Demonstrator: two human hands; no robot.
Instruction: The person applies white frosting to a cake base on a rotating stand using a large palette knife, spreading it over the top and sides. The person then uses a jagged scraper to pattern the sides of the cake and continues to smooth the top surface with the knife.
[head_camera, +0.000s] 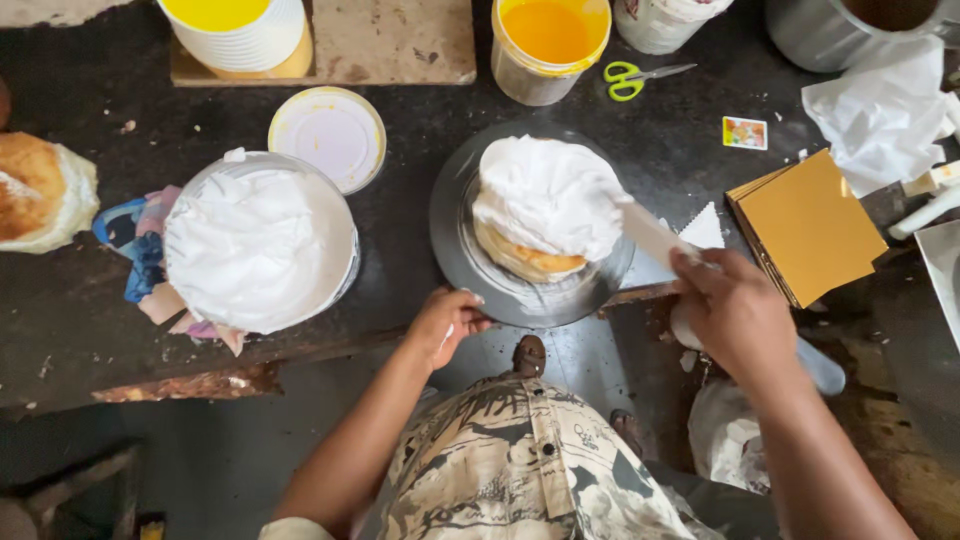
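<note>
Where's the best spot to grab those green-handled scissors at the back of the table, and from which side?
Take the scissors by the green finger loops at their left end, coming from the near-left, through the gap right of the yellow tub. They lie flat with the closed blades pointing right, so the loops are the thicker, safer part. Mind the frosted cake on its turntable when reaching past.

From my feed, a large bowl of white cream (258, 245) sits at nine o'clock on the dark worktop (90, 330), resting on a colourful cloth (140, 255). A round lid (328, 135) lies at eleven. A yellow tub (549, 45) and green-handled scissors (640, 78) stand at twelve to one. Gold cake boards (808, 228) lie at three, crumpled white paper (885, 110) at two.
</note>
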